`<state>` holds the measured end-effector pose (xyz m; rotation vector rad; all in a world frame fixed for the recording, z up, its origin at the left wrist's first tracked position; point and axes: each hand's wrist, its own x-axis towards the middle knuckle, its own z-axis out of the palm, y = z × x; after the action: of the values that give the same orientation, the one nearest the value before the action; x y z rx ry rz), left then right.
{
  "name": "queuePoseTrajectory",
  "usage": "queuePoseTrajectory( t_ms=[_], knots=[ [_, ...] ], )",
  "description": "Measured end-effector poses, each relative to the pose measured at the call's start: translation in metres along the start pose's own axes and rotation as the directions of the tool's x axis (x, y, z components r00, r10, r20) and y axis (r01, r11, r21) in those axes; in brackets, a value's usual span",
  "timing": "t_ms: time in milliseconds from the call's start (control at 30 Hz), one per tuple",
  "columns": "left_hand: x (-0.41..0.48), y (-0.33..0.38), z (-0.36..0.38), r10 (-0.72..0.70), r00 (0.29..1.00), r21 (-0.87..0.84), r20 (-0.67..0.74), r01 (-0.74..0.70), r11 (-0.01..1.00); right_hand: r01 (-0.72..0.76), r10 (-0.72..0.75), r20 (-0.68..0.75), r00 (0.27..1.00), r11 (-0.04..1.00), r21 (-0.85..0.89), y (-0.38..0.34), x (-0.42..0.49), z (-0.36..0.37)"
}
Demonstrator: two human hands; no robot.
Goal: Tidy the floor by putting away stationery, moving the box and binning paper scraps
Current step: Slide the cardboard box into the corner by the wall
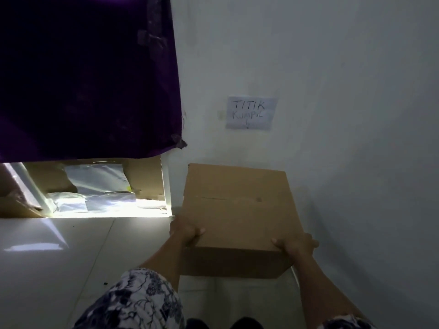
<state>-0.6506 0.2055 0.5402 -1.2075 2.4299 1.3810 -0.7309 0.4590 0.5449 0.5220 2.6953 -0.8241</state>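
A closed brown cardboard box (237, 205) sits low against the pale wall (344, 67), directly below a paper sign (251, 112) hand-lettered "TITIK KUMPUL" with a small arrow pointing down. The person grasps the box at its two near corners. The left hand (186, 230) wraps the near left corner, thumb lying on the top face and fingers curled down the side. The right hand (295, 245) clasps the near right corner the same way, thumb on top. Whether the box rests on the white tiled floor (71, 257) or is held just above it cannot be told from this angle. A black-and-white patterned sleeve (142, 300) covers the left upper arm. To the left of the box, a dark purple curtain (83, 79) hangs down, and beneath its hem bright light falls on flattened cardboard pieces (142, 176) and white sheets (95, 186) lying by the wall.
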Motion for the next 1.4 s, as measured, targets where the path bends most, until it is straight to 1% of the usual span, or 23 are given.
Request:
queuePoseTrajectory(
  t_ms=[67,133,200,267,333,400,500,533,600,633,733,833,900,967,1100,1267,1333,1400],
  knots=[
    [0.033,-0.016,0.036,0.026,1.0,0.011,-0.015,-0.026,1.0,0.017,-0.018,-0.014,1.0,1.0,-0.013,0.012,0.036,0.031],
    [0.068,-0.033,0.071,0.056,0.998,0.036,-0.022,-0.055,0.998,0.018,-0.018,0.0,1.0,0.998,0.056,0.028,0.075,0.066],
    [0.106,-0.051,0.104,0.087,0.996,0.066,-0.022,-0.086,0.994,0.055,-0.055,0.004,0.998,0.997,0.063,0.042,0.109,0.102],
    [0.14,-0.068,0.134,0.119,0.993,0.095,-0.017,-0.117,0.989,0.096,-0.093,-0.052,0.994,0.993,0.069,0.058,0.144,0.139],
    [0.167,-0.085,0.163,0.149,0.989,0.106,-0.01,-0.147,0.984,0.085,-0.079,-0.049,0.996,0.986,0.146,0.075,0.175,0.176],
    [0.18,-0.1,0.185,0.178,0.984,0.131,-0.009,-0.175,0.976,0.092,-0.076,-0.078,0.994,0.969,0.231,0.089,0.19,0.198],
    [0.195,-0.109,0.197,0.189,0.981,0.041,0.049,-0.191,0.981,0.129,-0.08,-0.151,0.985,0.927,0.352,0.097,0.206,0.212],
    [0.201,-0.105,0.196,0.179,0.98,0.078,0.089,-0.186,0.979,0.135,-0.069,-0.18,0.981,0.912,0.388,0.095,0.21,0.214],
    [0.216,-0.098,0.197,0.163,0.971,0.222,0.174,-0.2,0.954,0.106,-0.012,-0.203,0.979,0.882,0.459,0.088,0.214,0.218],
    [0.223,-0.096,0.198,0.164,0.969,0.287,0.186,-0.213,0.934,0.094,0.013,-0.211,0.977,0.867,0.49,0.084,0.218,0.223],
    [0.234,-0.089,0.207,0.205,0.971,0.4,0.122,-0.237,0.885,0.109,0.02,-0.238,0.971,0.85,0.515,0.072,0.23,0.234],
    [0.247,-0.081,0.214,0.281,0.959,0.493,0.039,-0.263,0.829,0.149,-0.038,-0.242,0.969,0.876,0.459,0.057,0.249,0.241],
    [0.256,-0.07,0.215,0.297,0.955,0.528,0.022,-0.264,0.807,0.18,-0.074,-0.254,0.964,0.888,0.424,0.047,0.262,0.241],
    [0.263,-0.06,0.214,0.28,0.96,0.537,0.027,-0.25,0.806,0.202,-0.1,-0.261,0.96,0.894,0.4,0.04,0.274,0.24],
    [0.266,-0.06,0.217,0.268,0.963,0.573,0.032,-0.237,0.785,0.18,-0.1,-0.231,0.968,0.917,0.356,0.039,0.278,0.245],
    [0.261,-0.078,0.221,0.339,0.941,0.596,0.015,-0.28,0.752,0.16,-0.128,-0.112,0.985,0.924,0.347,0.047,0.272,0.24],
    [0.262,-0.083,0.22,0.359,0.933,0.621,0.041,-0.305,0.722,0.152,-0.156,-0.021,0.987,0.909,0.388,0.055,0.27,0.235],
    [0.263,-0.086,0.215,0.339,0.935,0.649,0.1,-0.32,0.691,0.154,-0.215,0.067,0.974,0.854,0.498,0.064,0.267,0.232]
  ],
)
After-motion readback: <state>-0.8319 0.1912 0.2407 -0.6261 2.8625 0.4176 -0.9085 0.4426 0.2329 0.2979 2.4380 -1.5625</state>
